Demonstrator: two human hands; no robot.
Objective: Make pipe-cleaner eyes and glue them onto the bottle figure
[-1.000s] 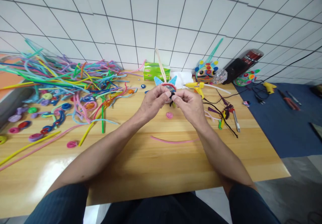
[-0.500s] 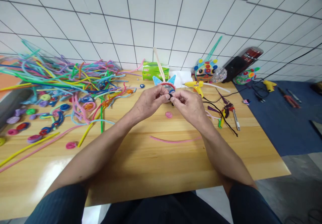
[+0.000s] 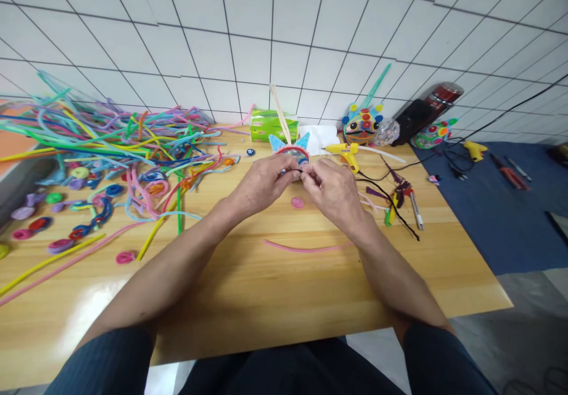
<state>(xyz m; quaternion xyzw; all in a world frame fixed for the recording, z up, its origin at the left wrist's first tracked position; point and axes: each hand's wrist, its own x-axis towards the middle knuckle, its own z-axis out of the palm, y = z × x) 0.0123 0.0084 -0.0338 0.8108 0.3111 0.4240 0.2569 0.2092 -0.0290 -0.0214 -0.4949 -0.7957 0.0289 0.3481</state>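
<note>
My left hand [image 3: 266, 183] and my right hand [image 3: 333, 189] meet at the middle of the table, thumbs and fingertips pinched together. Between them is a short black pipe cleaner [image 3: 300, 171], mostly covered by the fingers. Just behind the fingertips rests a craft piece [image 3: 290, 149] with a red rim and two light-blue pointed ears; its lower part is hidden by my hands. Below the fingertips a pink pipe-cleaner coil [image 3: 297, 203] lies on the wood. Nearer to me is a pink pipe cleaner [image 3: 302, 248], its right end running toward my right forearm.
Pipe cleaners [image 3: 133, 129] are heaped at the left, with several coils in front. A green tissue pack [image 3: 270, 126] stands by the wall. To the right are a yellow glue gun [image 3: 348, 154], a decorated lion-like head [image 3: 362, 128], a utility knife [image 3: 416, 210] and a black cord [image 3: 488, 123].
My right hand has turned slightly, its fingers curling closer to the left fingertips. Less of the black pipe cleaner shows between them. The things on the table have stayed put.
</note>
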